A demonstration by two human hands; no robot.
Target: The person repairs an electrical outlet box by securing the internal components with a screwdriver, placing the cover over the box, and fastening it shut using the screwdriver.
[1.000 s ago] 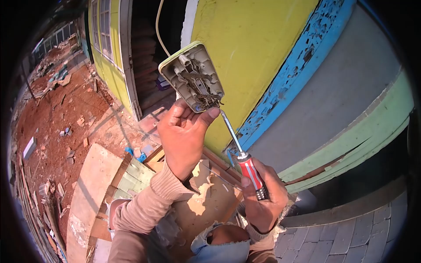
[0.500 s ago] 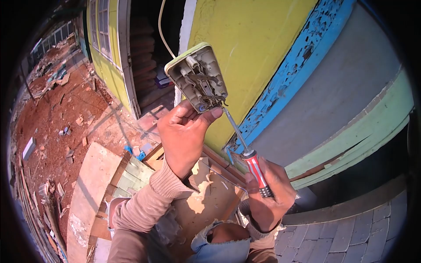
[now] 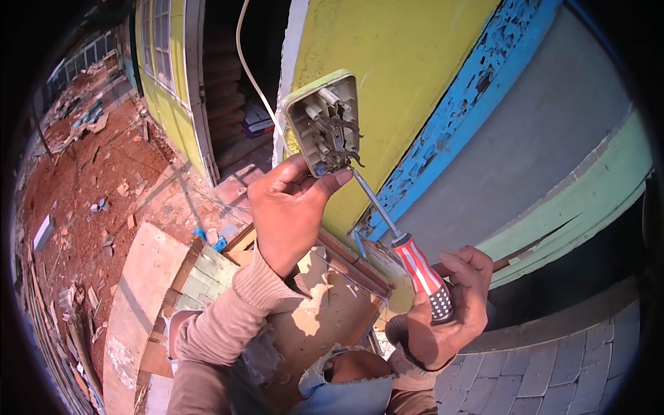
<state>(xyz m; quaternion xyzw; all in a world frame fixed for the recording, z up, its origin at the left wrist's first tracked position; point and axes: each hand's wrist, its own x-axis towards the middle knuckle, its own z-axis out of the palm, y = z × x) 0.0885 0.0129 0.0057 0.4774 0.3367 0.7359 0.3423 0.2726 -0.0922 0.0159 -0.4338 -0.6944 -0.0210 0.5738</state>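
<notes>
Pinched by its lower edge, a pale plastic housing is in my left hand, its hollow ribbed side facing me with dark, dirty strips and wires inside. A white cable runs up behind the housing. My right hand holds a screwdriver by its red and white striped handle with white dots on a black end. The fingers are loosely curled around the handle. The screwdriver's metal shaft slants up to the housing's lower right corner, beside my left thumb; its exact tip is hard to make out.
A yellow wall and a peeling blue post rise beyond the housing. Wooden boards lie below my left arm. Red soil with rubble spreads at left. Grey paving is at lower right, near a green curved edge.
The housing has shifted right and turned more upright in my left hand. My right hand has moved right, its fingers looser on the screwdriver, whose shaft now slants more.
</notes>
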